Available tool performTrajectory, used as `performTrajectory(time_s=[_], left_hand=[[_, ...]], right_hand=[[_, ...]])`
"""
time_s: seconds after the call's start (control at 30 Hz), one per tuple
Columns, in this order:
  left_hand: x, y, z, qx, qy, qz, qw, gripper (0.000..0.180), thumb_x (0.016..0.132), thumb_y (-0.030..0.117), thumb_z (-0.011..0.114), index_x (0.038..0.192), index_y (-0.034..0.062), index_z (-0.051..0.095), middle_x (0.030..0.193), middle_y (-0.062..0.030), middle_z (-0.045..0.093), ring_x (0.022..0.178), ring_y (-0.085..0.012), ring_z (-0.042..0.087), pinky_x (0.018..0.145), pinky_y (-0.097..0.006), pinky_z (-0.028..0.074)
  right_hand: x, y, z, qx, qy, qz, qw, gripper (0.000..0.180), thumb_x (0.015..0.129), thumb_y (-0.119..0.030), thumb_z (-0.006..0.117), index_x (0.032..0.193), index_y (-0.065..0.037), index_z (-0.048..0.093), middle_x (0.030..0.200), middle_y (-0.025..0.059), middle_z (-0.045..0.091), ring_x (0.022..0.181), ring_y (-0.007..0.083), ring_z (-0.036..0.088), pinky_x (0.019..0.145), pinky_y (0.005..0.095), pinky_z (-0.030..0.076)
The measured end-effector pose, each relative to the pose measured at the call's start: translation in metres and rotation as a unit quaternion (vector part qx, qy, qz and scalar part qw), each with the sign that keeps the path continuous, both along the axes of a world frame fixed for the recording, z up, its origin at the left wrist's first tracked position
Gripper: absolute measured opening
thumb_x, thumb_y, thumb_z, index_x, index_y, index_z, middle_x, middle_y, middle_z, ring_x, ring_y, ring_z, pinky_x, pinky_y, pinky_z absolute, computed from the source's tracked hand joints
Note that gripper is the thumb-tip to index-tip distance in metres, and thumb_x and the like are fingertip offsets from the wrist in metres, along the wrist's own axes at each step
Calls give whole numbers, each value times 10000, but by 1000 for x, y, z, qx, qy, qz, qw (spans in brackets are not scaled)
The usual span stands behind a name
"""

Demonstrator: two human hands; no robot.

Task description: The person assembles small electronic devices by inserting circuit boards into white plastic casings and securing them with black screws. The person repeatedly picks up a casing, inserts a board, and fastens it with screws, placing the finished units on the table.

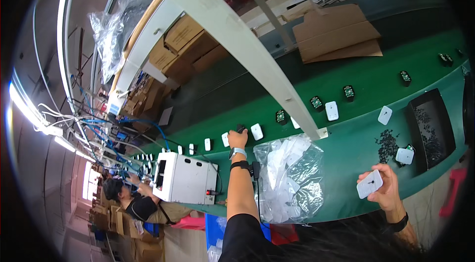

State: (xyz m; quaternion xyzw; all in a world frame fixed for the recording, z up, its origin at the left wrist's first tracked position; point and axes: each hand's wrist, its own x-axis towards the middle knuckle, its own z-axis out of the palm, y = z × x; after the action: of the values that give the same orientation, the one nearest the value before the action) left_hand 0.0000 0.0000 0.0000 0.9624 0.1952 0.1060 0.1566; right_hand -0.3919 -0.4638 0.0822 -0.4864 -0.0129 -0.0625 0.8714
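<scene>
My right hand (390,190) holds a white plastic cover plate (370,185) with rounded corners and a small black part at its middle. My left hand (237,139) reaches over the green conveyor belt, fingers closed on a small black housing (241,128) that is mostly hidden. Close by that hand lie white covers, one (256,132) just to its right. Another white cover (404,155) rests on a black housing beyond my right hand, next to a heap of tiny black parts (387,144). A single cover (384,115) lies farther back.
A clear bag of white pieces (289,183) lies between my arms. At right stands a black bin (449,128) with small black parts. Open black housings (316,102) line the belt under a slanting metal post (237,34). To the left are a white machine (185,178) and a seated co-worker (141,205).
</scene>
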Motion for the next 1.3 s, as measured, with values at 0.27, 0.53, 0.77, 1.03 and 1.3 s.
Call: performTrajectory(time_s=[0.27,0.53,0.77,1.03,1.3], left_hand=[[-42,6,16,-123,-199,-80,969,416,797,79,768,1165,-41,613,1180,-237,645,1018,-403,704,828,-420,606],[-217,-64,132,-720,-149,-236,635,391,810,-150,638,1104,86,535,1169,-121,617,1143,-288,591,1075,-402,459],[-319,-173,117,-756,-46,-258,600,687,796,-113,776,1380,56,455,1140,-98,642,1067,-202,653,954,-348,547],[-361,-231,126,-744,109,-305,585,639,757,-156,769,1334,-37,519,1231,-146,629,1137,-248,660,972,-379,568],[-371,-246,133,-638,123,-396,649,632,758,-183,772,1338,-60,556,1206,-99,589,1147,-205,622,1005,-341,514]], right_hand=[[1,1,-1,15,-6,29,999,746,710,-46,894,1344,-41,501,1166,200,704,1062,302,710,938,444,572],[13,25,1,63,-18,161,985,730,760,-12,845,1398,-31,491,1214,160,654,1121,275,666,954,426,551],[0,14,12,25,-47,154,987,763,819,66,782,1497,18,436,1284,120,580,1139,240,636,1017,393,512],[-28,1,18,5,-47,78,996,683,821,40,808,1428,6,498,1309,133,611,1155,203,632,1012,372,532],[-39,6,15,-121,-96,11,988,643,803,-28,845,1388,-27,578,1292,128,623,1094,203,662,954,362,571]])
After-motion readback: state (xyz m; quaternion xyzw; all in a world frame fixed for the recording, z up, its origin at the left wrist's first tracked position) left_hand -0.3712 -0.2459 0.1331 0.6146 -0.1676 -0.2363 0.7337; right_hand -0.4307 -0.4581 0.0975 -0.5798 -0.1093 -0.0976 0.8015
